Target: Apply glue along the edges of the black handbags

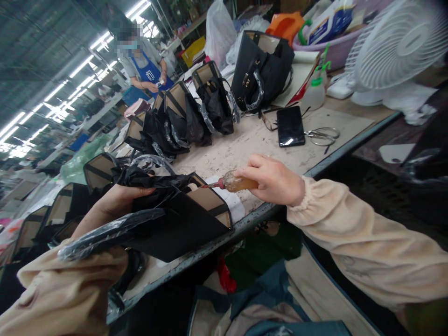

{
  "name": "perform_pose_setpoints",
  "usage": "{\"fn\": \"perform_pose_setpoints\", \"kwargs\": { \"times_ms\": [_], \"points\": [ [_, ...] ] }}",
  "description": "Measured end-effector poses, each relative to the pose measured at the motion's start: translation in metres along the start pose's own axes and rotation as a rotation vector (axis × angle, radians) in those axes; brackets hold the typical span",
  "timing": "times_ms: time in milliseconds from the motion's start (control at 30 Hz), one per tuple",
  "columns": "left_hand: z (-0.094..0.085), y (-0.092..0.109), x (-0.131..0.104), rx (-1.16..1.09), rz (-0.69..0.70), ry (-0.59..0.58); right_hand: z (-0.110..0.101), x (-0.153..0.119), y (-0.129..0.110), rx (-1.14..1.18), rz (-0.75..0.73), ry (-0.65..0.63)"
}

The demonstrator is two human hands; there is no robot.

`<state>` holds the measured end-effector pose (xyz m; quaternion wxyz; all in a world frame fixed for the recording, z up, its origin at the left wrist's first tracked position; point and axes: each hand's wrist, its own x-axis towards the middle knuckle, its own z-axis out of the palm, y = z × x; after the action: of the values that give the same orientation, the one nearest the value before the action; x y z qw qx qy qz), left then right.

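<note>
A black handbag [178,221] with a tan inside lies tilted at the table's front edge, its bottom toward me. My left hand [128,193] grips the bunched black fabric at the bag's mouth, thumb on top; most of its fingers are hidden under the cloth. A plastic-wrapped handle [112,233] hangs over my left wrist. In my right hand [271,179] is a small glue bottle [241,182] with amber contents and a thin reddish nozzle. The nozzle tip points left at the tan inner edge of the bag; whether it touches cannot be made out.
Several black handbags [185,114] stand in a row behind, with more at the left. A phone [290,126], scissors [324,135] and a green-capped bottle [315,93] lie or stand at the right, near a white fan [402,46]. A person [147,70] in a blue apron is across the table.
</note>
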<state>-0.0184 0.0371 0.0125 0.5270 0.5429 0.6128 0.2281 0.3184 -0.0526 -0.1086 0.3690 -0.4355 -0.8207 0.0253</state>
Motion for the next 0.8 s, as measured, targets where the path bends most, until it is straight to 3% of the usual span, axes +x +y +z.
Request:
{"fn": "perform_pose_setpoints", "kwargs": {
  "times_ms": [267, 567, 800],
  "points": [
    [-0.0002, -0.0009, 0.0001, -0.010, 0.003, 0.011, 0.0016, -0.0043, 0.0001, -0.007, 0.027, -0.128],
    [-0.0006, -0.0011, 0.0025, 0.013, 0.024, 0.020, 0.0032, -0.0032, 0.0048, -0.008, -0.021, 0.026],
    [0.0049, 0.0025, -0.0020, 0.003, -0.059, 0.061, 0.0057, -0.0054, 0.0087, -0.020, -0.007, -0.066]
  ]
}}
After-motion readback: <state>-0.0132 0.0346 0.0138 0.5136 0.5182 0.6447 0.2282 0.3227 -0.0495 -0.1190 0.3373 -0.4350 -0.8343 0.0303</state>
